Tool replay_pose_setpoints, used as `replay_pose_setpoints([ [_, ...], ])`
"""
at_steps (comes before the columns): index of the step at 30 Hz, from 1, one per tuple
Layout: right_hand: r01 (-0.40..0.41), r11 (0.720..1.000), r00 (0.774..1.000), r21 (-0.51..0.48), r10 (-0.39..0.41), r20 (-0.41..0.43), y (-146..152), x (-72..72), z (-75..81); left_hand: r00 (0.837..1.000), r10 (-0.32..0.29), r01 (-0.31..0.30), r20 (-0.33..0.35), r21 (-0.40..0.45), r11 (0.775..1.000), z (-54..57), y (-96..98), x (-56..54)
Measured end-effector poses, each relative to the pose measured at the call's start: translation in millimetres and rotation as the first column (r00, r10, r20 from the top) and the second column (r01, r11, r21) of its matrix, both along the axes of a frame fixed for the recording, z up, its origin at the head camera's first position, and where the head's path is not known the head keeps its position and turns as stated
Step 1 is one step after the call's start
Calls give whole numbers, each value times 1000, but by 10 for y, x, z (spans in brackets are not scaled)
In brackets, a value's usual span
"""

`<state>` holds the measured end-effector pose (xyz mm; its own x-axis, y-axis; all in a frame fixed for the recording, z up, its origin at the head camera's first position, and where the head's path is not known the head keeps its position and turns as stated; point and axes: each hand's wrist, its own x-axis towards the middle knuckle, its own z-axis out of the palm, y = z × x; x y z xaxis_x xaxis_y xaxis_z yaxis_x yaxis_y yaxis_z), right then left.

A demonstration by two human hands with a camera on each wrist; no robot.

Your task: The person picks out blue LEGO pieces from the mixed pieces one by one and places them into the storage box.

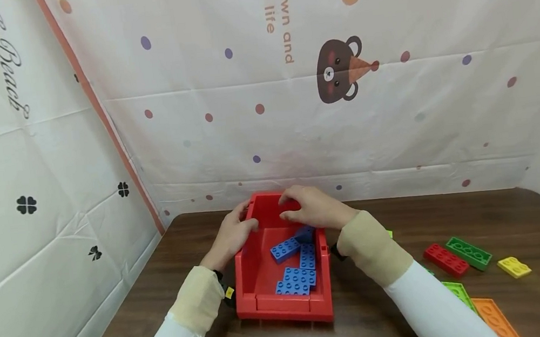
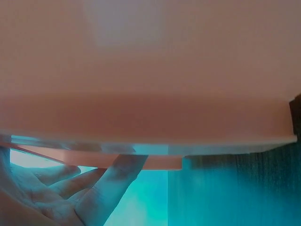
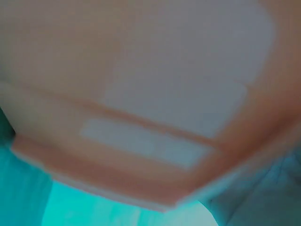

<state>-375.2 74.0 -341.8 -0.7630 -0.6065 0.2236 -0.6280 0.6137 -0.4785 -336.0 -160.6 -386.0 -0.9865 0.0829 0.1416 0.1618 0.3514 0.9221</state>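
Note:
A red plastic bin (image 1: 283, 304) stands on the table with several blue toy building bricks (image 1: 285, 249) lying inside. My left hand (image 1: 232, 234) grips the bin's left wall, thumb over the rim and the other fingers outside. Over the right wall reaches my right hand (image 1: 320, 208), its thumb and bent fingers spread apart above the far end of the bin. No brick shows between them. In the left wrist view the bin's side (image 2: 150, 117) fills the upper part, above the left fingers. The bin wall (image 3: 70, 103) covers most of the blurred right wrist view.
To the right on the dark wooden table (image 1: 373, 327) lie a red brick (image 1: 446, 259), a green brick (image 1: 468, 252), a yellow brick (image 1: 514, 267), a lime piece (image 1: 459, 292) and an orange piece (image 1: 495, 317). A printed white sheet (image 1: 228, 140) hangs behind the table.

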Motion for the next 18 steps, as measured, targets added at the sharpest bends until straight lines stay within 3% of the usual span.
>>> replay_pose_setpoints([
  [11,106,991,993,-87,-111,-51,429,119,144,1000,-10,10,23,10,1000,-51,2,-34],
  [15,184,978,978,-98,-192,-79,592,238,256,998,-52,52,33,-8,999,-18,-50,-60],
  [18,250,964,960,-85,-258,-104,673,333,332,993,-92,97,67,-62,993,62,-198,-88],
])
